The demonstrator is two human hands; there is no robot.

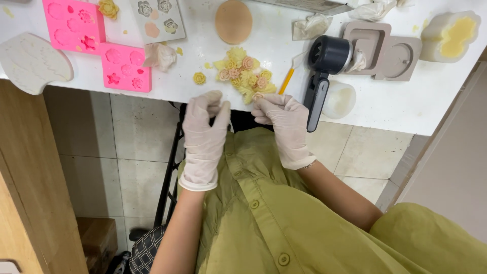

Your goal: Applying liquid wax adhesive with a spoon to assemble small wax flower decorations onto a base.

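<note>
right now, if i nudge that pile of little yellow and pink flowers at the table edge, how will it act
The flower pile is many small separate pieces loosely heaped, so it would probably scatter rather than slide as one. The pieces look small and light, with thin moulded petals, so likely fragile. It lies near the table edge by the right hand, so some could fall.

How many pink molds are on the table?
2: a larger pink mold at the table's far left, and a smaller pink mold touching its near-right corner. None seem hidden.
</note>
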